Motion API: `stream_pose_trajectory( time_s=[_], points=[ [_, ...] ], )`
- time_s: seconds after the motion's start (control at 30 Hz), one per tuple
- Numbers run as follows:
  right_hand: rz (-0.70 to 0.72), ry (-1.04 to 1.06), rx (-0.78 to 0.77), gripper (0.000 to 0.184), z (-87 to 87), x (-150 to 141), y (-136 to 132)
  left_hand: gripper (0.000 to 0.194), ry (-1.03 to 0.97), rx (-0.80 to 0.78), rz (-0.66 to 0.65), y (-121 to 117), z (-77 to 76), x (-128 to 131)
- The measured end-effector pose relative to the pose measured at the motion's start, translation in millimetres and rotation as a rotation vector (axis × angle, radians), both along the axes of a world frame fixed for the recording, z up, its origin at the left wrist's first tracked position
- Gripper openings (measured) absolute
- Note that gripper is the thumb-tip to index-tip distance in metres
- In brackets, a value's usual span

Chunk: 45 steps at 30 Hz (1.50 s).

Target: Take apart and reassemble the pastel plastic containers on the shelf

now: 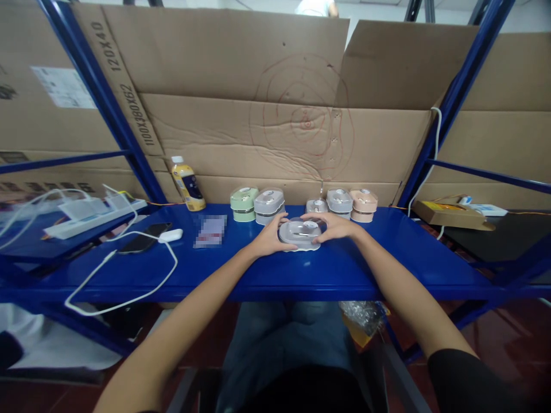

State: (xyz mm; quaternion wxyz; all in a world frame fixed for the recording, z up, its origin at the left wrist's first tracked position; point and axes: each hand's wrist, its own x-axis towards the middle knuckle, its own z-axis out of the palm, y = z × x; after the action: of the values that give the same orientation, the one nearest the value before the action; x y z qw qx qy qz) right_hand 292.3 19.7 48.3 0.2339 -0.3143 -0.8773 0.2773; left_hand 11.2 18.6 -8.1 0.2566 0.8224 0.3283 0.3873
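Grey oval lidded container (300, 232), see-through on top, sits between the 2 hands near the middle of the blue tabletop (344, 272). The left hand (272, 236) grasps its 9 o'clock end, with the thumb along the near edge. The right hand (336, 228) grasps its 3 o'clock end, fingers reaching over the far side of the lid. Whether its base rests on the table or is slightly raised is hard to tell from this angle.

Taking the held container as the centre of the dial, a grey 2-part box (269, 205) stands near 10 o'clock, just beside a green 2-part box (244, 202). A small grey box (316, 205), partly covered by the right hand, is at 1 o'clock; a pale grey box (339, 201) and a peach box (364, 203) stand side by side at 2 o'clock.

Farther out, a yellow drink bottle (188, 184) with a white cap stands at 10 o'clock. At 9 o'clock lie a flat pixelated item (210, 231), then a dark phone (140, 242) with a white plug (171, 235) by it, then a white power strip (97, 219). An open cardboard carton (451, 215) is well apart at 3 o'clock.

A cardboard panel (193, 69) with red hand-drawn rings rises at 12 o'clock, between 2 blue posts (99, 97). Crumpled clear plastic (364, 315) shows below the table, between 4 and 5 o'clock.
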Motion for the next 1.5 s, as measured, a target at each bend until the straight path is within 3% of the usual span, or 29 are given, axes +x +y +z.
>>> stream_pose_trajectory(
  time_s=[0.4, 0.9, 1.2, 1.5],
  points=[
    [0.061, -0.093, 0.205, 0.08, -0.2, -15, -2, 0.117, 0.021, -0.059, -0.006, 2, 0.2, 2],
    [0.1, -0.059, 0.114, 0.081, 2.2, -14, 8, 0.115, -0.014, -0.176, -0.069, 2, 7.3, 0],
    [0.089, -0.057, 0.096, 0.082, -0.4, -13, 10, 0.123, -0.03, -0.166, -0.067, 3, 3.5, 2],
    [0.048, -0.068, 0.091, 0.085, -3.2, -15, 6, 0.119, -0.026, -0.128, -0.063, 3, 4.7, 2]
  ],
)
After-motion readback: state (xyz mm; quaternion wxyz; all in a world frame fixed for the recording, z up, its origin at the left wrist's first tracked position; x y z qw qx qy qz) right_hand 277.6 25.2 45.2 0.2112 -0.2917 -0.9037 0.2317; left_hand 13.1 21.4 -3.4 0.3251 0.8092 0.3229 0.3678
